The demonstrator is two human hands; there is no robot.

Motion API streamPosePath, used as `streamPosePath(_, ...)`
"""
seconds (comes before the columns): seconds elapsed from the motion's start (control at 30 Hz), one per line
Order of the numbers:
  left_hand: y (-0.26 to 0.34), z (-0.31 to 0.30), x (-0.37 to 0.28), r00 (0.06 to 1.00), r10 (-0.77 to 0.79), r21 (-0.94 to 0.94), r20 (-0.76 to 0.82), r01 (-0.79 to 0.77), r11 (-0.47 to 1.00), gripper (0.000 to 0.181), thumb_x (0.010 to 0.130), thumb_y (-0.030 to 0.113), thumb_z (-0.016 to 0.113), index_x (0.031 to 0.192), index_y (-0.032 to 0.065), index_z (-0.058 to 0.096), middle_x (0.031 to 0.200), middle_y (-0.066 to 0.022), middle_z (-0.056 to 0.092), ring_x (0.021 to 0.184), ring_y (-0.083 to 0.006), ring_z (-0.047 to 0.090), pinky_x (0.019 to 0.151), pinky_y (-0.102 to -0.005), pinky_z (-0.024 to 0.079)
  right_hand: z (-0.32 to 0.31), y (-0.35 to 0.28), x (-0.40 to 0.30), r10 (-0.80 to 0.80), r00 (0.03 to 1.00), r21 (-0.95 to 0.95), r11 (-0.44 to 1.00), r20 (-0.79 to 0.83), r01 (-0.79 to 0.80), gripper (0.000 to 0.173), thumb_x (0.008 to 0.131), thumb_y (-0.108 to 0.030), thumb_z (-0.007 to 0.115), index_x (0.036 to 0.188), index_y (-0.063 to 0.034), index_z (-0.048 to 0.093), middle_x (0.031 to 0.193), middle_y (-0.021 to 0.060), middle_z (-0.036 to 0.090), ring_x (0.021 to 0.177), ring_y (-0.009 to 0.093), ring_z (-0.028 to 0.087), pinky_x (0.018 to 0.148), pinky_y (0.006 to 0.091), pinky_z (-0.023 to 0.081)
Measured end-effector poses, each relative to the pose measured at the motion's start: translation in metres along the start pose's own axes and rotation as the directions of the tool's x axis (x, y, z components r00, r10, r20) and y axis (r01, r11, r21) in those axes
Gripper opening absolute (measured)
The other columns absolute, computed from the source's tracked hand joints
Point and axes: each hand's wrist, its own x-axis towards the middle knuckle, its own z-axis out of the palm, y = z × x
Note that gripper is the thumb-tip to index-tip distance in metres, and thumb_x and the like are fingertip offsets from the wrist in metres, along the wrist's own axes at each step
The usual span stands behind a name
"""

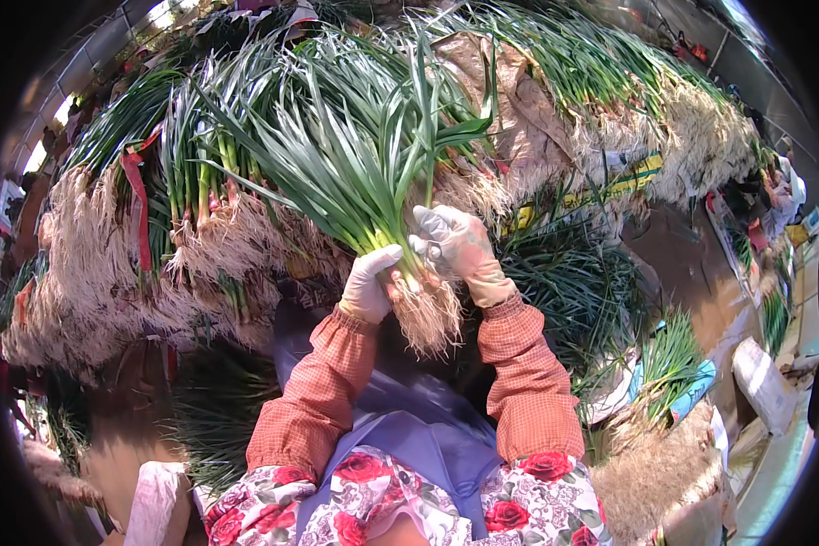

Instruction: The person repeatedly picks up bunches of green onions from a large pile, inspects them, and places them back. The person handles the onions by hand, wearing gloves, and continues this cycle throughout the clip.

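In the centre of the head view, my left hand (370,283), in a pale glove, is closed around the lower stems of a bunch of green leafy allium plants (382,235). Pale stringy roots (426,317) hang below it. Just to the right is my right hand (461,249), gloved too, its fingers bent at the right side of the bunch; whether they grip a stem is hard to tell. The long leaves spread up and to the left, over a large heap of similar plants (205,184) whose roots face me.
A brown woven sack (512,102) lies on the heap, with more plants (628,75) right of it. Loose green leaves (573,286) are piled beyond my right forearm. A smaller bunch (676,355) lies at lower right. A red strip (136,205) hangs at left. A wrapped block (153,501) stands lower left.
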Motion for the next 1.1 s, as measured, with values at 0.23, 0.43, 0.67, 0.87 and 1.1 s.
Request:
streamPosePath(0.23,0.001,0.019,0.003,0.995,0.085,-0.133,0.059,-0.077,0.988,0.036,0.086,0.016,0.061,0.113,-0.0083,0.058,0.106,-0.0193,0.066,0.085,-0.0275,0.069,0.077,-0.0370,0.059,-0.025,0.040,0.032,0.097,0.876,0.347,0.934,-0.472,0.083,0.041,0.098,-0.041,0.055,0.082,-0.0050,0.064,0.057,0.0024,0.058,0.046,0.009,0.049,0.044,0.0245,0.036)
streamPosePath(0.43,0.007,0.005,0.005,0.995,-0.066,0.024,0.070,0.065,0.998,0.041,0.088,0.018,0.060,0.117,-0.0103,0.056,0.097,-0.0222,0.068,0.081,-0.0274,0.070,0.073,-0.0337,0.058,0.003,0.017,0.000,0.106,0.991,0.461,0.878,0.084,-0.133,0.027,0.097,-0.030,0.061,0.108,-0.0049,0.061,0.086,-0.0008,0.064,0.077,0.006,0.060,0.061,0.0215,0.045)
streamPosePath(0.67,0.025,0.002,0.002,0.995,-0.014,0.216,0.100,-0.009,0.976,0.052,0.087,0.031,0.055,0.118,-0.0106,0.059,0.086,-0.0198,0.071,0.063,-0.0153,0.068,0.050,-0.0170,0.049,-0.025,0.009,-0.018,0.094,0.904,0.127,0.979,0.417,-0.160,0.037,0.097,-0.033,0.059,0.107,0.0022,0.066,0.095,0.0076,0.070,0.082,0.010,0.063,0.078,0.0233,0.048)
streamPosePath(0.87,0.019,0.005,0.003,0.995,0.055,0.169,0.083,-0.068,0.983,0.050,0.086,0.032,0.055,0.112,-0.0100,0.062,0.087,-0.0215,0.071,0.061,-0.0158,0.066,0.047,-0.0163,0.047,-0.042,0.018,-0.005,0.088,0.995,0.335,0.937,0.041,-0.097,0.037,0.102,-0.033,0.050,0.090,-0.0035,0.068,0.070,0.0033,0.065,0.059,0.007,0.054,0.063,0.0236,0.047)
streamPosePath(1.1,0.020,-0.015,0.005,0.995,-0.023,0.142,0.102,0.008,0.990,0.049,0.084,0.028,0.058,0.114,-0.0116,0.056,0.088,-0.0266,0.067,0.079,-0.0356,0.069,0.080,-0.0438,0.057,0.001,-0.022,0.008,-0.134,0.983,-0.098,0.984,0.126,0.147,0.016,0.091,-0.020,0.066,0.097,-0.0047,0.066,0.072,0.0027,0.064,0.066,0.013,0.061,0.059,0.0294,0.049)
